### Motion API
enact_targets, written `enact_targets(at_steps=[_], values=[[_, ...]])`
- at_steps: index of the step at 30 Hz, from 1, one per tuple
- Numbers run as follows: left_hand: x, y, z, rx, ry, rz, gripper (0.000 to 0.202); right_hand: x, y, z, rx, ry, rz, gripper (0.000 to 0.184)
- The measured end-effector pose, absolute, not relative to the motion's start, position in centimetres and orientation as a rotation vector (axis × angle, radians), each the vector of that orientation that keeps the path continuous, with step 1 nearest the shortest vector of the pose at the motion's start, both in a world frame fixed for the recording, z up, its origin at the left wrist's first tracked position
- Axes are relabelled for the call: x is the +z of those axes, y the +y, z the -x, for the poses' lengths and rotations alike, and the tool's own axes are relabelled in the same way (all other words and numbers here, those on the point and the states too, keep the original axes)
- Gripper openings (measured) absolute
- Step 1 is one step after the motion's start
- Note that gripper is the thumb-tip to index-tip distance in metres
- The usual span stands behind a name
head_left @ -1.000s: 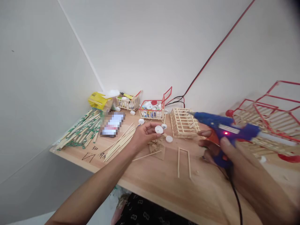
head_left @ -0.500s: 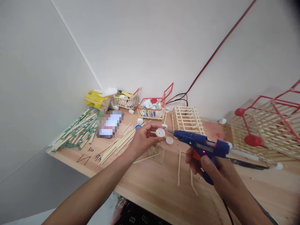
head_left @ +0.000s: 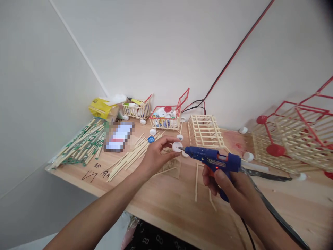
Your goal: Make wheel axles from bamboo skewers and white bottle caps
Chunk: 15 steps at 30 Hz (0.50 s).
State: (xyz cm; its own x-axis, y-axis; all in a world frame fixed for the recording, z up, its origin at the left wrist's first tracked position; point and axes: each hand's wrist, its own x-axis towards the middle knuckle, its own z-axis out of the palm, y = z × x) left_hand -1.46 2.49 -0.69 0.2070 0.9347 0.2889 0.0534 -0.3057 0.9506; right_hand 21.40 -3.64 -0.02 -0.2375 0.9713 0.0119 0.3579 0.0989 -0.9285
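My left hand [head_left: 158, 152] pinches a white bottle cap [head_left: 177, 146] by its edge, its hollow side turned up toward me. In my right hand [head_left: 226, 184] is a blue glue gun [head_left: 208, 156] with a small red light lit. Its metal nozzle points left and reaches the inside of the cap; whether it touches cannot be told. Another white cap [head_left: 185, 154] lies on the table, partly hidden behind the nozzle. Below the gun lie thin joined sticks [head_left: 196, 184].
Loose bamboo sticks [head_left: 130, 156], a phone [head_left: 119, 136] and wrapped chopsticks [head_left: 80, 144] lie at left. Along the wall stand small stick carts, one cart [head_left: 165, 121] full of caps, and a stick frame [head_left: 205, 130]. Black scissors [head_left: 270, 174] and a larger red-trimmed cart [head_left: 299, 128] are at right.
The glue gun has moved left, bringing its nozzle from beside the cap to over its inside. My left hand keeps the cap in nearly the same place. The view has shifted slightly.
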Motion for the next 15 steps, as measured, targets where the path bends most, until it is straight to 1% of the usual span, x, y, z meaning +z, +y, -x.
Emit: enact_targets(at_steps=[15], values=[[-0.41, 2.57, 1.57, 1.268, 0.985, -1.867, 0.030, -0.21, -3.65, -21.25, 1.018, -1.764, 1.439, 0.044]])
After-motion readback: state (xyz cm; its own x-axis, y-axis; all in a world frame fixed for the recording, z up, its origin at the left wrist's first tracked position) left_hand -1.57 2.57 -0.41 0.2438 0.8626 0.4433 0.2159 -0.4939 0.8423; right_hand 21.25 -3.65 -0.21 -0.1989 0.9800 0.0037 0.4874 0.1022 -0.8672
